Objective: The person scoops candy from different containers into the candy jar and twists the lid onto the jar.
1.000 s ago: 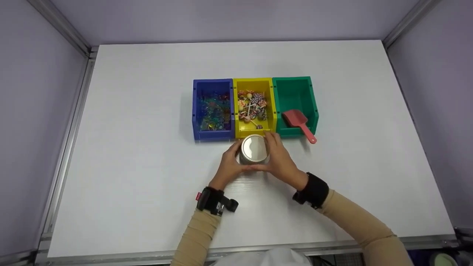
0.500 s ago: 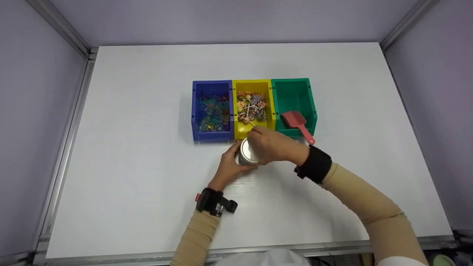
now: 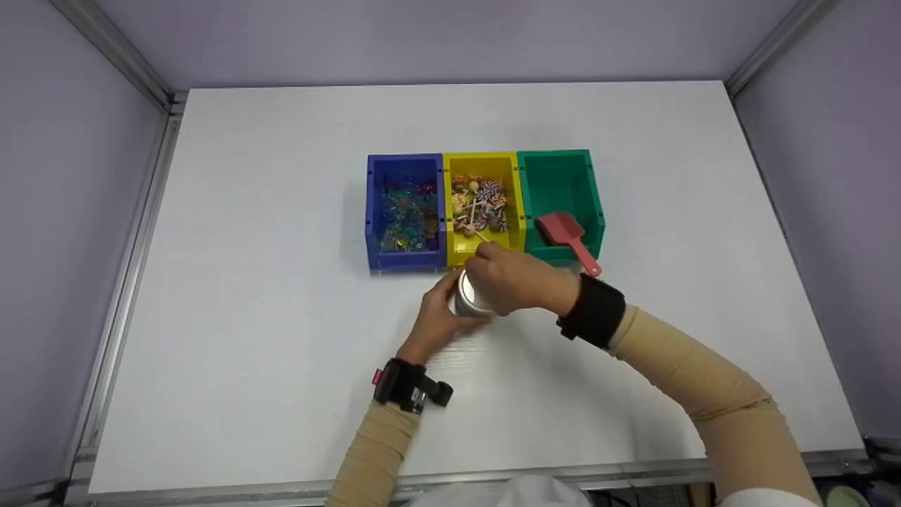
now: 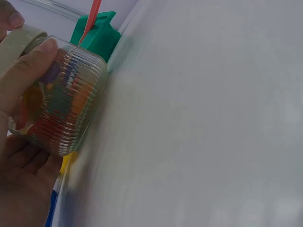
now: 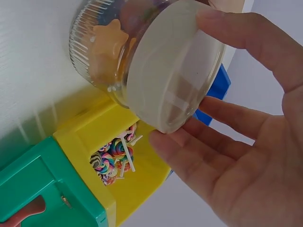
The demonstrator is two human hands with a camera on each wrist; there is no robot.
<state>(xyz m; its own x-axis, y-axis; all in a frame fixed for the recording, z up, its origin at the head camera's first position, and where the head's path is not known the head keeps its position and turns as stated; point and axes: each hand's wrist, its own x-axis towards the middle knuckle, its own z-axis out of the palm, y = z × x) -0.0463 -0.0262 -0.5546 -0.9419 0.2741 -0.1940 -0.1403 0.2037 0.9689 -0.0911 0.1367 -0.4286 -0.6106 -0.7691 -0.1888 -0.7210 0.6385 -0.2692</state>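
A ribbed clear jar (image 4: 71,101) stands on the table just in front of the yellow bin. Colourful pieces show through its wall, one an orange star (image 5: 110,39). My left hand (image 3: 435,322) grips the jar's side, with the thumb across the glass in the left wrist view. From above, my right hand (image 3: 521,280) holds the pale lid (image 5: 163,61) by its rim, thumb on one side and fingers on the other. The lid sits on the jar; in the head view the right hand covers part of it.
Three joined bins stand behind the jar: blue (image 3: 406,260) with translucent coloured pieces, yellow (image 3: 507,165) with small lollipops, and green (image 3: 559,165). A red scoop (image 3: 563,229) lies in the green bin, its handle over the front edge. White table (image 3: 246,282) surrounds them.
My right hand has left the jar's side and come over its top onto the lid, then shifted slightly left. My left hand has stayed on the jar.
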